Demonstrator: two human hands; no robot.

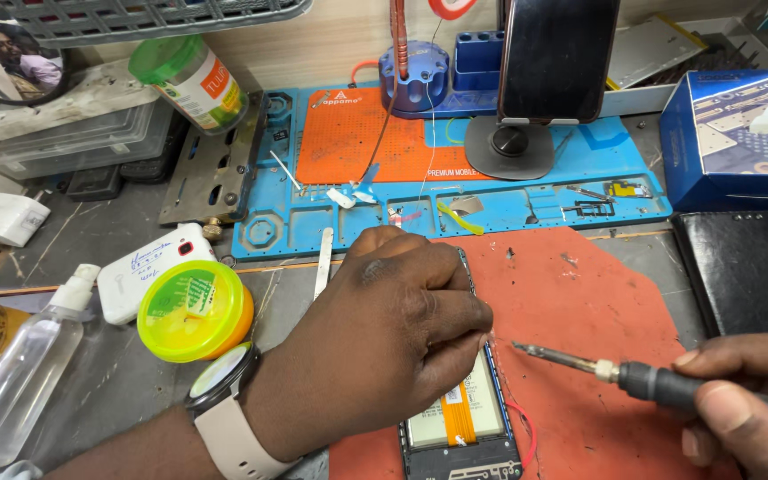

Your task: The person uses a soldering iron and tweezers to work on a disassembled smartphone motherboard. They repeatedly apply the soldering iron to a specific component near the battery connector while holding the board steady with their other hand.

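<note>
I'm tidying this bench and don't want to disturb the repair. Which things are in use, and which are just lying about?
In use:
left hand pressing on the opened phone
right hand holding the soldering iron
red mat under them

Lying about:
spray bottle
yellow-lidded tub
green-lidded jar
blue box
phone on stand

Matt red rubbery mat (pixel 597 311), dull metal soldering iron tip (pixel 555 355), glossy yellow plastic lid (pixel 190 304), clear plastic bottle (pixel 12 382)

My bare left hand (pixel 384 333) and right hand (pixel 744 400), sleeveless forearms, left wrist with round-faced watch (pixel 221 373) on pale strap.
</note>
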